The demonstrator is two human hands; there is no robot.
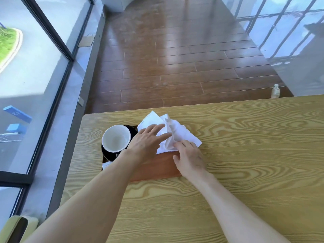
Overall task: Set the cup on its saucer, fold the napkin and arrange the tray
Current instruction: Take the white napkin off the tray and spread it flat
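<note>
A white cup [116, 138], empty, stands on a black saucer [109, 155] at the left end of a reddish-brown wooden tray [157, 168]. A white napkin [182, 133], partly folded with a raised crease, lies across the tray's far right part and onto the table. My left hand [147, 142] rests flat on the napkin's left half, fingers spread. My right hand [188, 157] pinches the napkin's near edge between thumb and fingers. A small white packet [106, 166] peeks out beside the saucer, mostly hidden by my left forearm.
The light wooden table [245, 155] ends just beyond the napkin; its left edge runs beside the tray. A small clear bottle [275, 91] stands past the far right table edge. Windows line the left. A green chair back [15, 228] shows at bottom left.
</note>
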